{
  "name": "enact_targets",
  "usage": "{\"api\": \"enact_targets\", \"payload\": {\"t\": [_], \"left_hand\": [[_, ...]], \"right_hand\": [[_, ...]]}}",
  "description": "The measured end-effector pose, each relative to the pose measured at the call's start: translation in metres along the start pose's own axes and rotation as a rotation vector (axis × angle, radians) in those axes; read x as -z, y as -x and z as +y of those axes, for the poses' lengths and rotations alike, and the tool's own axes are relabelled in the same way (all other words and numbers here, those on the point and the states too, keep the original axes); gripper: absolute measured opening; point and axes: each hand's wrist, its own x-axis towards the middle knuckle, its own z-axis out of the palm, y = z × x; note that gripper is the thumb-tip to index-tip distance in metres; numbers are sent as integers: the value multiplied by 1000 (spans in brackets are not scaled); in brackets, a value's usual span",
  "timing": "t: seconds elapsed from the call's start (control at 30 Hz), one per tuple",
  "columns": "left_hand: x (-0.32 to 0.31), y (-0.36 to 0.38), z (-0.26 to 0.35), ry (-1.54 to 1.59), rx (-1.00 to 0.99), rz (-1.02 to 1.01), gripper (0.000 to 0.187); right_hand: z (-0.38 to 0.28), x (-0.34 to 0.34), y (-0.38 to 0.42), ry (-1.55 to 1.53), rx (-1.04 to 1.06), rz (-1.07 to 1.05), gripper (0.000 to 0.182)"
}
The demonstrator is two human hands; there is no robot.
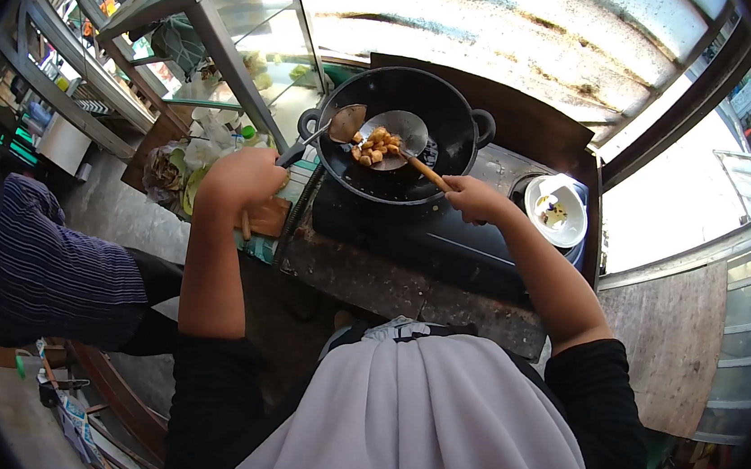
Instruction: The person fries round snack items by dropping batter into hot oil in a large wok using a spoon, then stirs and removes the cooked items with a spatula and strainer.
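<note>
A black two-handled wok (448,92) stands on the stove in front of me. My left hand (250,175) is closed around the dark handle of a metal spatula (347,123), whose blade is over the left part of the wok. My right hand (478,199) grips the wooden handle of a round skimmer (411,131), its wide bowl inside the wok. Golden-brown fried pieces (377,147) lie in the skimmer, beside the spatula blade. Some dark, shiny liquid shows at the wok's bottom, right of the skimmer.
On the stove (411,238), right of the wok, sits a white bowl (578,227) with small scraps inside. A glass display case (259,33) rises at the left, near leafy vegetables (191,176) and a wooden board (267,215). Another person in a striped shirt (66,259) is at far left.
</note>
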Motion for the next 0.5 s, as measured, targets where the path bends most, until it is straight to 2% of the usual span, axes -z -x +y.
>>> {"api": "enact_targets", "payload": {"t": [0.07, 0.1, 0.2, 0.3, 0.4, 0.5], "left_hand": [[3, -11, -6, 5, -32, -21, 28], [6, -14, -10, 4, -47, -36, 28], [12, -22, -20, -13, -86, -20, 29], [23, -25, -34, 29, -113, -35, 33], [37, -24, -50, 99, -178, -44, 32], [46, -37, -76, 236, -244, -51, 31]], "right_hand": [[-2, -11, -1, -89, 7, -28, 56], [-4, -16, -1, -135, 28, -28, 57], [1, -32, -5, -370, 47, -40, 57], [1, -48, 0, -571, 20, -3, 47], [12, -62, -4, -787, 3, -12, 52], [11, -69, 7, -808, 5, -5, 55]]}}
